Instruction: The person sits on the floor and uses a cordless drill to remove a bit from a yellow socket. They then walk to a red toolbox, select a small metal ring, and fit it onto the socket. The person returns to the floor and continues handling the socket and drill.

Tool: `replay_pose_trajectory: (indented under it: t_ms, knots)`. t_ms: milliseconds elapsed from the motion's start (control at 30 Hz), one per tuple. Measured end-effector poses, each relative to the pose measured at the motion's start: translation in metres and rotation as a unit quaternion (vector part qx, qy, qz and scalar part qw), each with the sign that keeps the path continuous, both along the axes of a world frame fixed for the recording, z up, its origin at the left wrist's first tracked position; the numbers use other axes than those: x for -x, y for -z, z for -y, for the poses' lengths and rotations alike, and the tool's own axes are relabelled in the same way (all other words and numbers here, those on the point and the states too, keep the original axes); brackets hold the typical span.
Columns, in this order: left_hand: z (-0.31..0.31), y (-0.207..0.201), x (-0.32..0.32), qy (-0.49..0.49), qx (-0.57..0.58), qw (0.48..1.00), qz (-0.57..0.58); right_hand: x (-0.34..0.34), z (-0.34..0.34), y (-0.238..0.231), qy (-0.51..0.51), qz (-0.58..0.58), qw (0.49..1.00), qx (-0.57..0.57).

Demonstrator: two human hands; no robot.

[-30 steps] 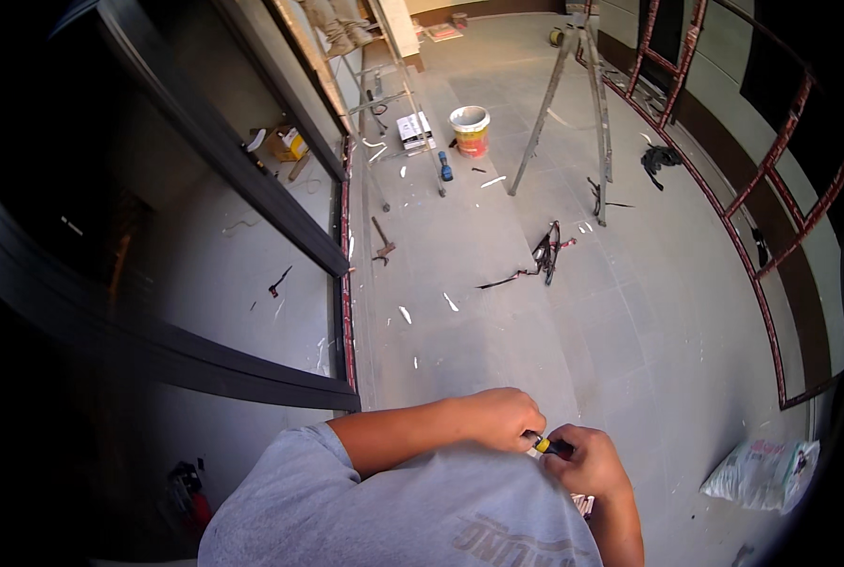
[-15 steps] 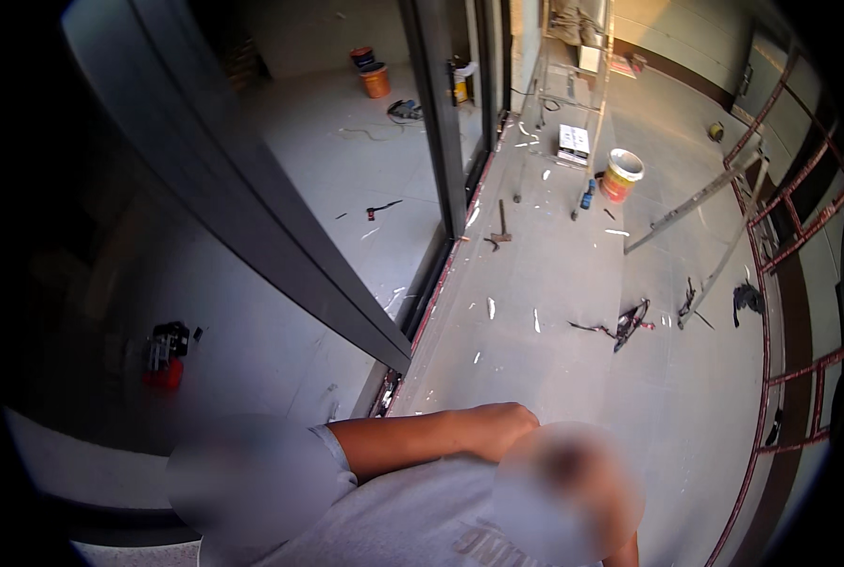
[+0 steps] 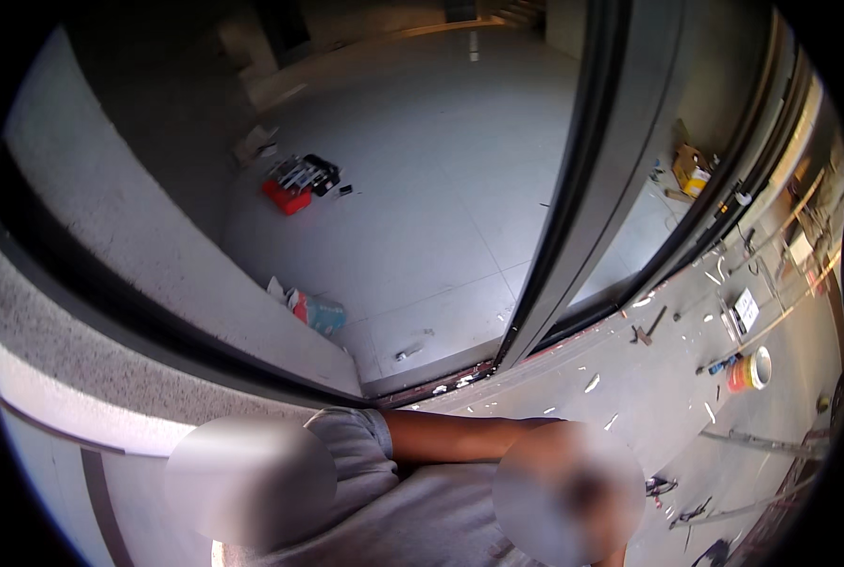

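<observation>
Closest to my camera I saw the wearer's grey shirt, its left side smeared by a patch of blur. The left forearm reached across the chest toward the right, and beyond its wrist the left hand was blurred out. The right hand lay in the same blur, close beside it, so I couldn't tell whether either one was clenched, loose or grasping something. A dark patch showed between them without clear form; any held thing was hidden there, in front of the shirt.

Past the forearm I saw white scraps scattered over the tiled floor. To the right were a dark tangled strap and the metal legs of a ladder. Farther along lay a hammer, with a red-and-yellow bucket and a white box beyond it.

Through the opening left of the dark frame post, I made out a white, red and blue bag by the wall, and deeper in, a red-and-black toolbox.
</observation>
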State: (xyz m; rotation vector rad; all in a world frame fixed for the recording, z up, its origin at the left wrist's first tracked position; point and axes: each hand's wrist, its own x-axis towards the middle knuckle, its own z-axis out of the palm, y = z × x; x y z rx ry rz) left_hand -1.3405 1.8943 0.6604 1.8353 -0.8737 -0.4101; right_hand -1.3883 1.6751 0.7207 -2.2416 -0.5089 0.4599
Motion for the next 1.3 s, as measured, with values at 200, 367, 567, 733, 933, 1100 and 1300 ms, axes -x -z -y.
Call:
replay_pose_trajectory:
  t_ms: [200, 367, 567, 733, 933, 1100, 1300]
  knots:
    - [-0.019, 0.011, 0.025, -0.138, 0.026, 0.99, 0.016, -0.035, -0.011, 0.016, -0.116, -0.005, 0.993, -0.037]
    - [-0.029, 0.008, 0.047, -0.203, -0.051, 0.978, 0.007, -0.045, -0.017, 0.037, -0.15, -0.049, 0.985, -0.07]
    - [-0.042, 0.002, 0.068, -0.288, -0.011, 0.957, 0.036, -0.065, -0.031, 0.045, -0.208, -0.065, 0.972, -0.083]
    - [-0.062, 0.002, 0.067, -0.339, -0.038, 0.938, 0.059, -0.089, -0.064, 0.035, -0.26, -0.086, 0.961, -0.038]
    - [-0.103, 0.02, 0.043, -0.353, -0.061, 0.933, 0.028, -0.124, -0.116, 0.045, -0.299, -0.112, 0.948, 0.009]
    - [-0.17, 0.049, -0.005, -0.347, -0.095, 0.933, -0.021, -0.161, -0.183, 0.079, -0.277, -0.129, 0.952, 0.001]
    - [-0.312, 0.093, -0.117, -0.258, -0.107, 0.957, -0.078, -0.213, -0.317, 0.133, -0.212, -0.122, 0.969, 0.041]
